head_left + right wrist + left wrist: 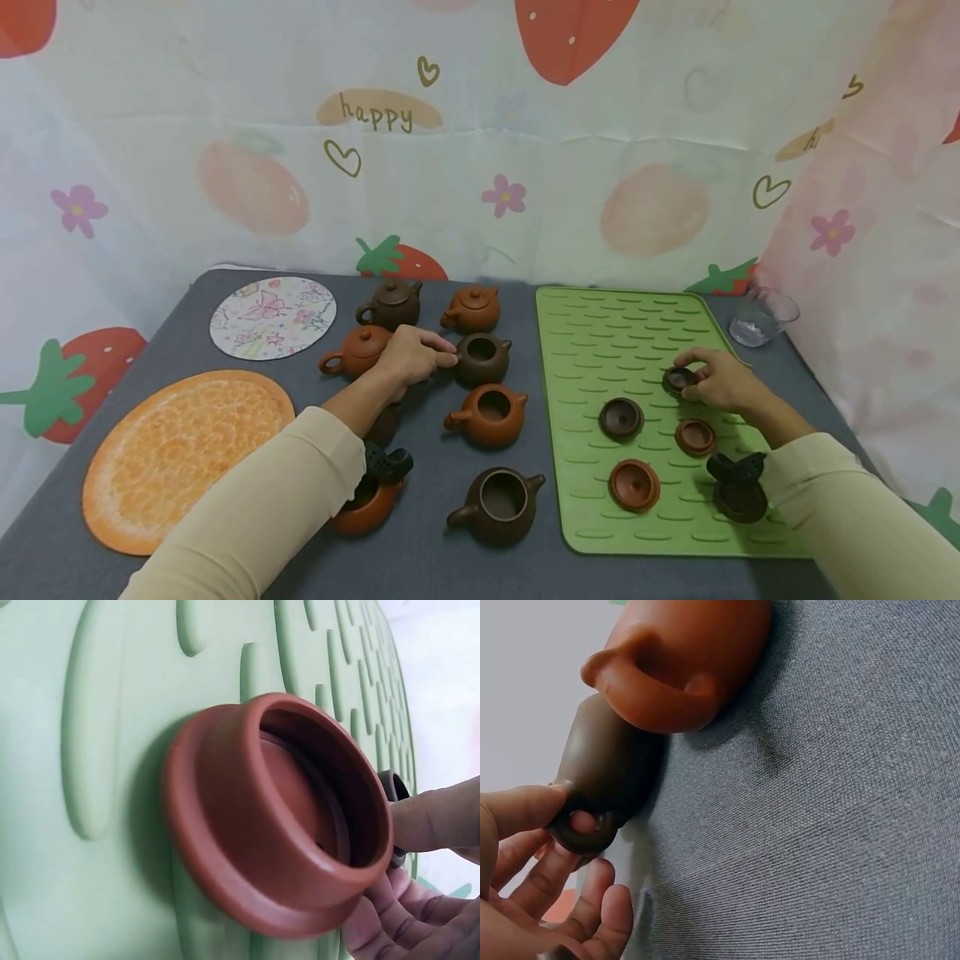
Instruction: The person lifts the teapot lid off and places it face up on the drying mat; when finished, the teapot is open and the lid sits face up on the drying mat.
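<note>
My left hand [411,358] pinches the handle of a dark brown teapot [484,373] that stands lidless on the cloth. In the left wrist view, thumb and fingers are at that teapot's [607,757] ring handle, and an orange-brown teapot [690,667] is beside it. On the green mat [630,333], my right hand [722,382] grips a small dark brown lid [678,380] by its edge. The right wrist view has a reddish lid [240,810], rim up, in front, partly covering the dark lid [397,785] and fingers.
Lidless teapots, one orange-brown [491,425] and one dark [498,517], stand nearer me. Lidded teapots [472,308] stand behind. More lids [621,418] lie on the mat. A clear glass [757,321] stands back right; an orange round mat [187,458] and patterned round mat [273,317] lie left.
</note>
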`<state>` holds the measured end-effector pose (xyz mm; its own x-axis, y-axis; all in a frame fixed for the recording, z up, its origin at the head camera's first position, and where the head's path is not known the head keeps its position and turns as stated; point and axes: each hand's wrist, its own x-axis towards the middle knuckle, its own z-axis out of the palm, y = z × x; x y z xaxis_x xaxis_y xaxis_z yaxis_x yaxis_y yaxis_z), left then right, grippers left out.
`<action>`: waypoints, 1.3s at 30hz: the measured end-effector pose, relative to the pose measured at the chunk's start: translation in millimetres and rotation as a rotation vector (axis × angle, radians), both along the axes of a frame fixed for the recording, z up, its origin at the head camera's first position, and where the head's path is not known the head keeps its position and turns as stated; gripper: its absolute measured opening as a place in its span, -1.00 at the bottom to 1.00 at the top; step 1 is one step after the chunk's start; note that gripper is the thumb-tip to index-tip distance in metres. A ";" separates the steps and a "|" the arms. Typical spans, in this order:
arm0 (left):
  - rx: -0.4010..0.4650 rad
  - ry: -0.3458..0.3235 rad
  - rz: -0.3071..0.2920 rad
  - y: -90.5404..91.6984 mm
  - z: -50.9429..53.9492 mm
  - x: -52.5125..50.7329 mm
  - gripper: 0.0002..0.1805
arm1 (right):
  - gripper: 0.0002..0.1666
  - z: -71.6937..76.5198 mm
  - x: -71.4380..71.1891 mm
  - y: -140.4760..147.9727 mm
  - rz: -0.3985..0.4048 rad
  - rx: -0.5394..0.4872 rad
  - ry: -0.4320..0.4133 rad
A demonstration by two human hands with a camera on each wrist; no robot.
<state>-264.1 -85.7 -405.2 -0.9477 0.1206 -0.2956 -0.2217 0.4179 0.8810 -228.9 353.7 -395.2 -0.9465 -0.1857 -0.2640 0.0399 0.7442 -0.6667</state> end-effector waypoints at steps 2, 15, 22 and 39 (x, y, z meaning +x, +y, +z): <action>-0.003 0.003 -0.003 0.4 0.4 0.5 -0.89 | -0.43 0.8 0.9 1.0 0.004 -0.006 0.003; -0.059 0.127 -0.028 0.1 19.7 6.7 -0.79 | -0.37 3.5 6.1 10.7 -0.024 -0.028 -0.022; -0.038 0.172 -0.042 -7.1 38.2 14.5 -0.78 | -0.33 11.5 10.6 12.4 -0.021 0.002 0.007; 0.139 0.399 0.012 -58.1 83.0 39.8 -0.64 | -0.33 63.5 20.4 -16.4 0.043 0.041 0.170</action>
<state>-224.3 -143.7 -322.2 -0.9861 0.1220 0.1129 0.1441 0.2889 0.9464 -208.5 337.3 -331.7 -0.9695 -0.2195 -0.1094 -0.1032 0.7697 -0.6300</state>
